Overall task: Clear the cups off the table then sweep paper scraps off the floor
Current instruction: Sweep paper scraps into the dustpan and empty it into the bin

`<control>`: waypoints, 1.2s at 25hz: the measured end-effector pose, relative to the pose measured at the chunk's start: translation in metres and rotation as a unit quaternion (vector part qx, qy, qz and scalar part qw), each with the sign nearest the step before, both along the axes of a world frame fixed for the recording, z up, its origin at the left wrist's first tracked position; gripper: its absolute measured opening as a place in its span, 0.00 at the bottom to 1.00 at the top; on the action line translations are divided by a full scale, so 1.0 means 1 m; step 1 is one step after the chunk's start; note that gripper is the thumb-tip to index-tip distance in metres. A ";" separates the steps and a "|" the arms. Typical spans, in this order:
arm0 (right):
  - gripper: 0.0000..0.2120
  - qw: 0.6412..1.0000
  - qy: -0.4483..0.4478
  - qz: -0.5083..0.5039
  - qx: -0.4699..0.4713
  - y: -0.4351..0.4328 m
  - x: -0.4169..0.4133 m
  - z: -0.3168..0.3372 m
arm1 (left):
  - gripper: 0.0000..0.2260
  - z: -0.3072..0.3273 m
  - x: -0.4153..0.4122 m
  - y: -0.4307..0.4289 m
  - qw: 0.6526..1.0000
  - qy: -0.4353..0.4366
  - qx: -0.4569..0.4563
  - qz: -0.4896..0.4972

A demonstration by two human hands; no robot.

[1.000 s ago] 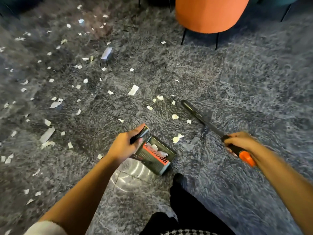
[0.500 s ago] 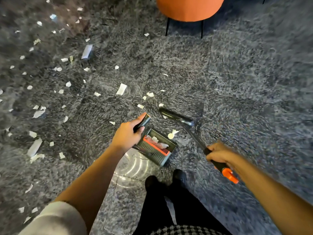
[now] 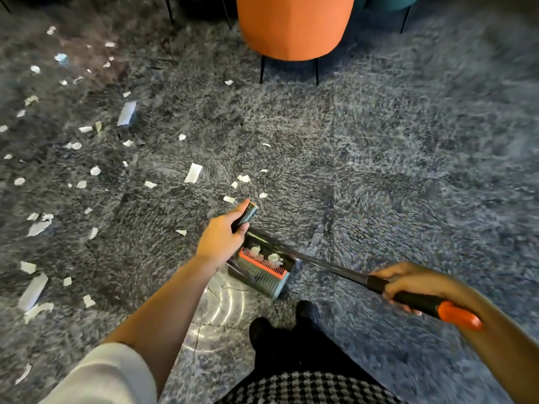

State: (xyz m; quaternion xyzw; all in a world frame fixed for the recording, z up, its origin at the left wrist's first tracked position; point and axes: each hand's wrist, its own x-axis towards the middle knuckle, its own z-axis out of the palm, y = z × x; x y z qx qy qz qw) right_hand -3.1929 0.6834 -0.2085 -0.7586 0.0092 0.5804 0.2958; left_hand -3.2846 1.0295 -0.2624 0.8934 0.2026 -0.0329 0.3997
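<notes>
A dark dustpan (image 3: pixel 264 268) with an orange comb edge stands on the grey floor in front of my feet, with a few white scraps inside. My left hand (image 3: pixel 221 239) grips its black upright handle (image 3: pixel 245 216). My right hand (image 3: pixel 408 284) grips the black and orange handle of a broom (image 3: pixel 329 265), whose shaft runs left to the dustpan mouth; the brush head is hidden there. Several white paper scraps (image 3: pixel 193 172) lie scattered over the floor, mostly left and ahead of the dustpan.
An orange round chair (image 3: pixel 294 24) on thin black legs stands ahead at the top centre. A dark teal seat (image 3: pixel 388 4) is behind it to the right. My black shoes (image 3: pixel 280 325) and checked skirt show at the bottom. The floor to the right holds no scraps.
The broom swept from the right toward me, carrying scraps into the dustpan. The scraps that lay just right of the dustpan are gone from the floor. My left hand kept its hold.
</notes>
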 end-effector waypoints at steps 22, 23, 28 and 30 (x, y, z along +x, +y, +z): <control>0.09 0.977 -0.148 -0.152 -0.009 0.187 0.187 -0.037 | 0.21 0.003 0.024 0.140 0.973 -0.076 -0.131 0.174; 0.09 0.976 -0.147 -0.157 -0.008 0.198 0.206 -0.041 | 0.21 0.005 0.037 0.148 0.971 -0.075 -0.135 0.181; 0.11 0.977 -0.145 -0.157 0.002 0.250 0.283 -0.056 | 0.21 0.007 0.083 0.186 0.979 -0.049 -0.107 0.167; 0.11 0.975 -0.156 -0.160 0.012 0.269 0.309 -0.060 | 0.22 0.007 0.091 0.197 0.984 -0.037 -0.085 0.153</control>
